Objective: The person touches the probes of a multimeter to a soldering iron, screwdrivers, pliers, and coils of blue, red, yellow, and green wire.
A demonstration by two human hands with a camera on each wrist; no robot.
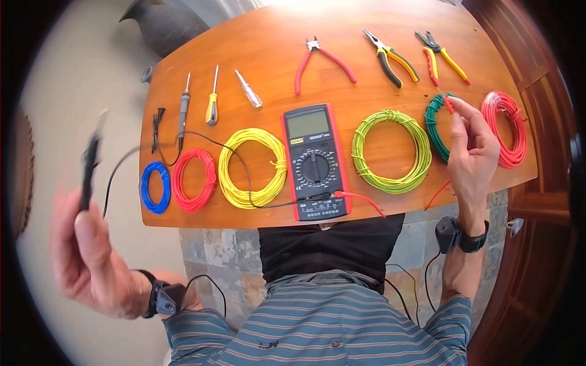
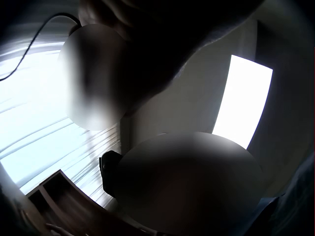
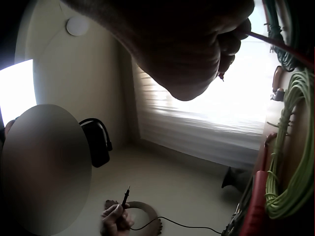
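My left hand [image 1: 91, 262] is raised off the table's left side and grips a black test probe [image 1: 90, 168], its tip pointing up. In the right wrist view the same black probe [image 3: 126, 197] stands upright from the fingers. Over the green wire coil [image 1: 434, 125], my right hand [image 1: 475, 143] pinches a red test probe [image 1: 449, 105], tip toward the back of the table. A red and black multimeter [image 1: 315, 146] lies face up at the table's front middle. Its black lead [image 1: 246, 174] and red lead [image 1: 363, 198] are plugged in at the bottom.
Wire coils line the wooden table [image 1: 256, 55]: blue [image 1: 144, 189], red [image 1: 177, 183], yellow [image 1: 226, 177], yellow-green [image 1: 360, 152] and another red [image 1: 519, 146]. Behind lie a soldering iron [image 1: 183, 116], screwdriver [image 1: 212, 110], tester [image 1: 248, 90], red-handled cutters [image 1: 303, 70], pliers [image 1: 384, 61] and wire strippers [image 1: 432, 61].
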